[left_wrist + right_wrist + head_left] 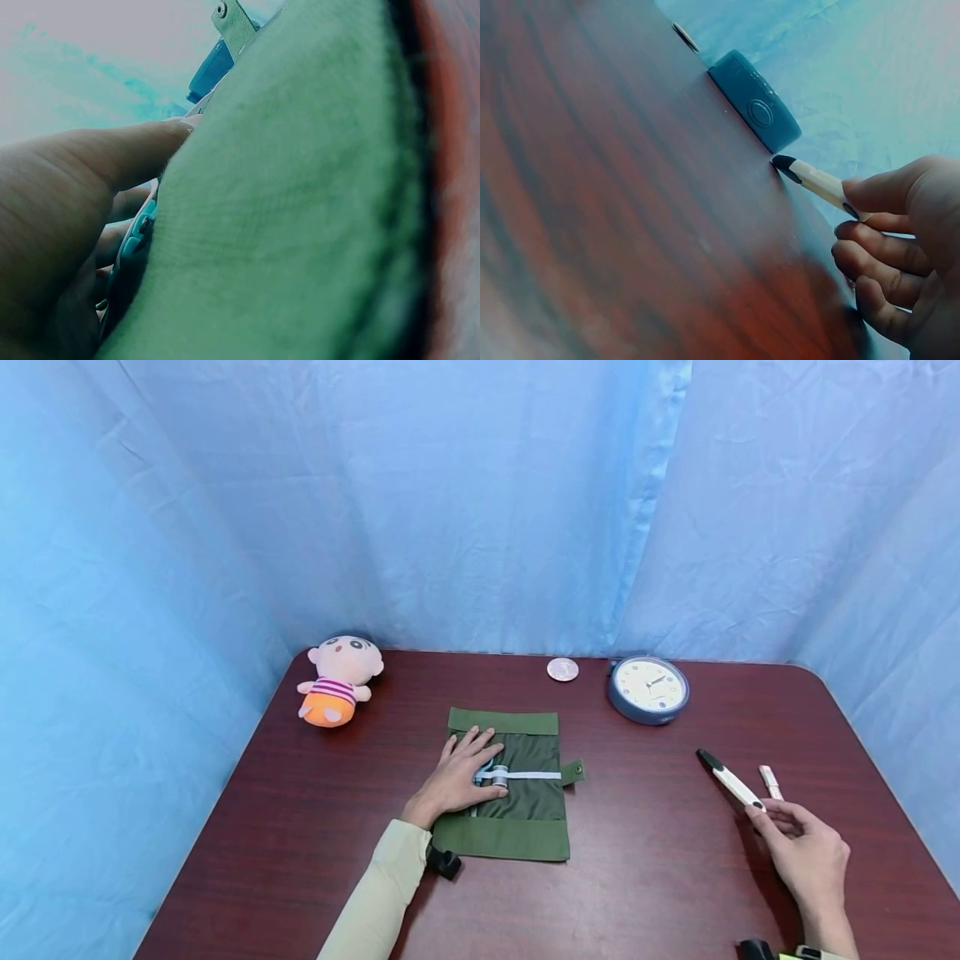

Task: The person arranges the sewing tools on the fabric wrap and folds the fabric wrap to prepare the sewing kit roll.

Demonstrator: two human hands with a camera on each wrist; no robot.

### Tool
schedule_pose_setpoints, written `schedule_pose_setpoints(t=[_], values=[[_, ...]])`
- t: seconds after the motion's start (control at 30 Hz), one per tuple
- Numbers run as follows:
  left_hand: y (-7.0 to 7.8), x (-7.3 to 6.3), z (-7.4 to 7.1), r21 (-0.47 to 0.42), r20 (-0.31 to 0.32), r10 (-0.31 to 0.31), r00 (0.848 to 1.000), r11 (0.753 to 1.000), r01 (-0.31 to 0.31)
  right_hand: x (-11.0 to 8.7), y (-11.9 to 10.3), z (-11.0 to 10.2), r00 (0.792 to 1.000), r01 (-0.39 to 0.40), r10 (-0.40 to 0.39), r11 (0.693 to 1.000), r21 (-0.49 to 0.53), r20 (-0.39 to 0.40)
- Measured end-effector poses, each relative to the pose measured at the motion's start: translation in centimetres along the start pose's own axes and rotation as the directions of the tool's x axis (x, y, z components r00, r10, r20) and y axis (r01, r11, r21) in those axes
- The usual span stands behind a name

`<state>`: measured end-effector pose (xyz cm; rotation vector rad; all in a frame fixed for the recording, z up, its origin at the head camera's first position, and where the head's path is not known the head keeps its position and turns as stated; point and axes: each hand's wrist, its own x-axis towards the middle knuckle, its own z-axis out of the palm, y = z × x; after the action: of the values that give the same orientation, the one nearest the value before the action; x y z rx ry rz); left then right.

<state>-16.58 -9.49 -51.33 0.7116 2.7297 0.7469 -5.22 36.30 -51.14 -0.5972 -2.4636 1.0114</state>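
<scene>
A green cloth roll-up pouch [525, 839] lies unrolled on the table, its snap tab [573, 772] pointing right. My left hand [459, 777] rests spread over its left part, and the thumb lies beside a grey thread spool [500, 776] under a white elastic band [536, 775]. Light blue handles [139, 229], partly hidden by that hand, show at the pouch's edge in the left wrist view. At the right, my right hand [808, 852] pinches the near end of a slim white tool [821, 184] with a black tip; its exact kind cannot be told.
A small white stick-shaped thing [770, 782] lies just beyond the right hand. Farther back are a blue round clock [648, 689], a pale round disc [562, 669] and, at the left, a plush toy [335, 685]. Blue curtains [480, 510] surround the dark table [637, 877].
</scene>
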Motion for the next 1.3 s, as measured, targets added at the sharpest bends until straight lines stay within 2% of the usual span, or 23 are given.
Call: schedule_pose_setpoints(t=[0.27, 0.47, 0.63, 0.73, 0.87, 0.93, 1.0, 1.2, 1.3], values=[[-0.1, 0.0, 0.0, 0.013, -0.001, 0.004, 1.0, 1.0, -0.004, 0.6, 0.0, 0.0, 0.992, -0.129, 0.128, 0.98, 0.149, 0.018], [-0.1, 0.0, 0.0, 0.026, 0.008, 0.004, 1.0, 1.0, -0.005, 1.3, 0.0, -0.3, 0.968, -0.251, 0.248, 0.93, 0.27, 0.045], [-0.3, 0.0, 0.0, 0.025, 0.003, 0.005, 1.0, 1.0, -0.006, 2.2, -0.4, -0.7, 0.944, -0.329, 0.315, 0.885, 0.33, 0.097], [-0.3, 0.0, 0.0, 0.022, 0.002, 0.006, 1.0, 1.0, -0.006, 2.9, -0.5, -1.0, 0.936, -0.351, 0.32, 0.842, 0.41, 0.144], [-0.2, 0.0, -0.1, 0.02, 0.004, 0.011, 1.0, 1.0, -0.011, 3.8, 0.1, -1.3, 0.926, -0.377, 0.307, 0.754, 0.537, 0.218], [-0.2, 0.0, -0.1, 0.02, 0.006, 0.014, 1.0, 1.0, -0.014, 4.3, 0.4, -1.4, 0.922, -0.388, 0.298, 0.725, 0.57, 0.249], [-0.1, 0.0, -0.1, 0.02, 0.007, 0.016, 1.0, 1.0, -0.016, 4.6, 0.8, -1.5, 0.915, -0.403, 0.293, 0.705, 0.583, 0.277], [-0.1, 0.0, -0.1, 0.024, 0.007, 0.011, 1.0, 1.0, -0.012, 5.8, 1.2, -1.9, 0.894, -0.443, 0.281, 0.672, 0.593, 0.349], [-0.1, 0.0, -0.1, 0.024, 0.005, 0.009, 1.0, 1.0, -0.009, 6.3, 1.2, -2.0, 0.888, -0.453, 0.26, 0.64, 0.621, 0.379]])
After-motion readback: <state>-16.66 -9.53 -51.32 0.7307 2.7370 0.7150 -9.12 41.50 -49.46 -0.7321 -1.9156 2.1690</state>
